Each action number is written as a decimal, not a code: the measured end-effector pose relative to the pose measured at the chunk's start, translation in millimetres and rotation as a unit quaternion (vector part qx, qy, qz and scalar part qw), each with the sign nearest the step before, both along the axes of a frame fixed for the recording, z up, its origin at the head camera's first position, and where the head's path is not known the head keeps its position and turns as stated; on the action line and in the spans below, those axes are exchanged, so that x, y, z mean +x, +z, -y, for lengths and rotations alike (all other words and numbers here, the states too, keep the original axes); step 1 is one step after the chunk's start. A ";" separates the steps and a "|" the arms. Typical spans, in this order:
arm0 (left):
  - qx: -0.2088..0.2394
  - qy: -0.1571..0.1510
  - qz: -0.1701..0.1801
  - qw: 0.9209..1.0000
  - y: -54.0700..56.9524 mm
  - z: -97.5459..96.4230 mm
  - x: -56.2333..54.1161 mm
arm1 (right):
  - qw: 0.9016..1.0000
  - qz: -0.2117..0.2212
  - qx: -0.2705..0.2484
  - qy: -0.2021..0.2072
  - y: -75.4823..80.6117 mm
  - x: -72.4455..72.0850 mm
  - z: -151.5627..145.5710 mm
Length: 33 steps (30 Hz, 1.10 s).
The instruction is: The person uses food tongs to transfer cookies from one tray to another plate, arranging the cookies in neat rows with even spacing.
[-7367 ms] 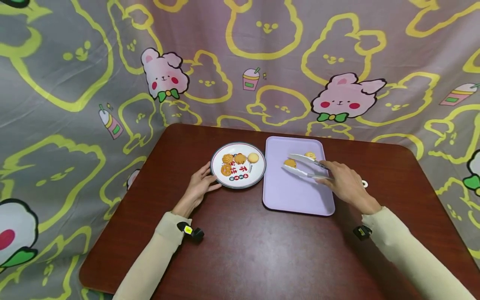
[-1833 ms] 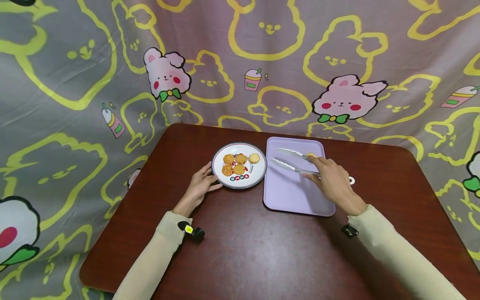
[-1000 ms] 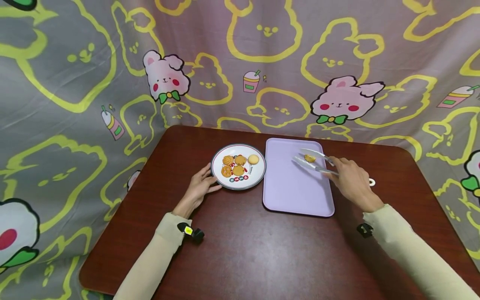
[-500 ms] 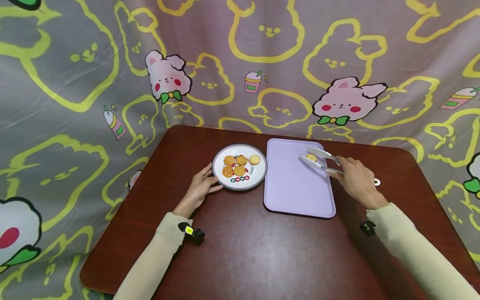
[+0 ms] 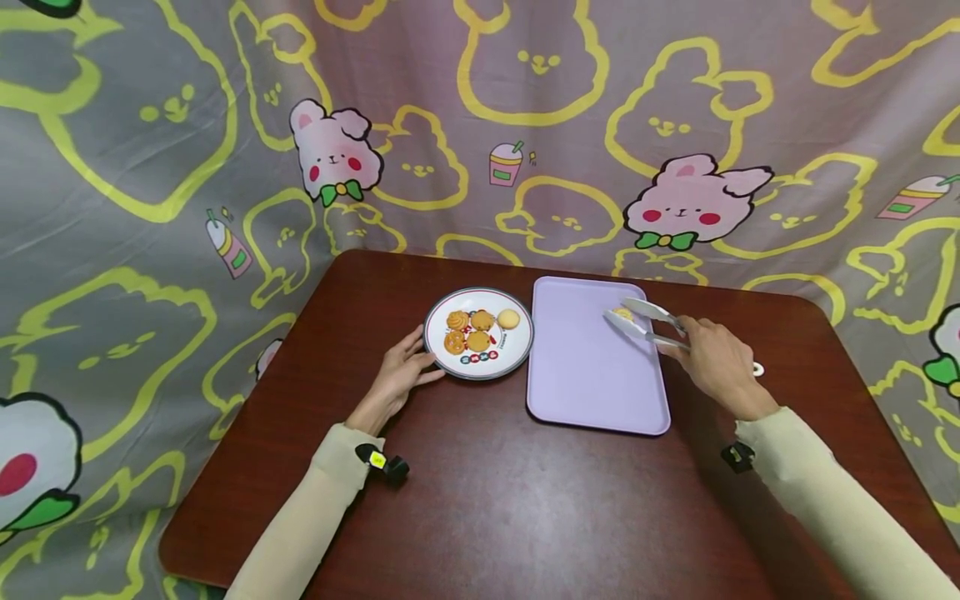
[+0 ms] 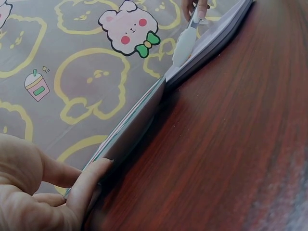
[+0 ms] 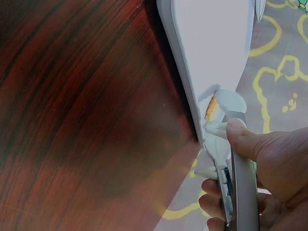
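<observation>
In the head view my left hand (image 5: 397, 373) holds the left rim of a round white plate (image 5: 512, 350), with thumb and fingers at its edge. Several golden cookies (image 5: 480, 341) lie on the plate, one of them paler and smooth. My right hand (image 5: 716, 362) grips a pair of tongs (image 5: 633, 327) with white tips over the back right of a lilac tray (image 5: 592, 387). Between the spread tips sits a single cookie (image 5: 622, 314). The right wrist view shows this cookie (image 7: 211, 108) edge-on, close to both white tips of the tongs (image 7: 244, 187).
Plate and tray stand side by side on a dark red-brown wooden table (image 5: 495, 500). A cartoon-printed cloth (image 5: 555, 150) hangs right behind the table and along its left side. The tray's raised rim (image 7: 180, 62) runs beside the tongs.
One cookie has gone from tray to plate since the earliest frame. The tongs came back right from near the plate to the cookie left on the tray. The left hand stayed at the plate.
</observation>
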<state>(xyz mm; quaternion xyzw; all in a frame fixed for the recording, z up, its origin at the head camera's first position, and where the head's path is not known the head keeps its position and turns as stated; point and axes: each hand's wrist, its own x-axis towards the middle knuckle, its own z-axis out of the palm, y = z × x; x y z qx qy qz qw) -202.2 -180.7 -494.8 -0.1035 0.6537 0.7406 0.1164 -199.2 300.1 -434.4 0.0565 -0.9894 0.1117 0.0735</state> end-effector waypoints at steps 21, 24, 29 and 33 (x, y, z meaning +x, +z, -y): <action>0.006 -0.004 -0.016 1.000 1.3 -1.6 1.6 | 1.000 0.002 0.003 -0.010 -3.8 9.8 -2.5; 0.006 -0.006 -0.015 1.000 0.6 -1.6 1.4 | 1.000 0.013 0.000 -0.007 -0.7 11.4 -3.7; 0.006 -0.006 -0.013 1.000 0.3 -1.8 1.4 | 1.000 0.025 -0.001 -0.007 6.6 14.7 -5.9; 0.008 -0.003 -0.012 1.000 1.6 -1.9 2.0 | 1.000 0.015 0.001 -0.005 9.9 16.5 -7.5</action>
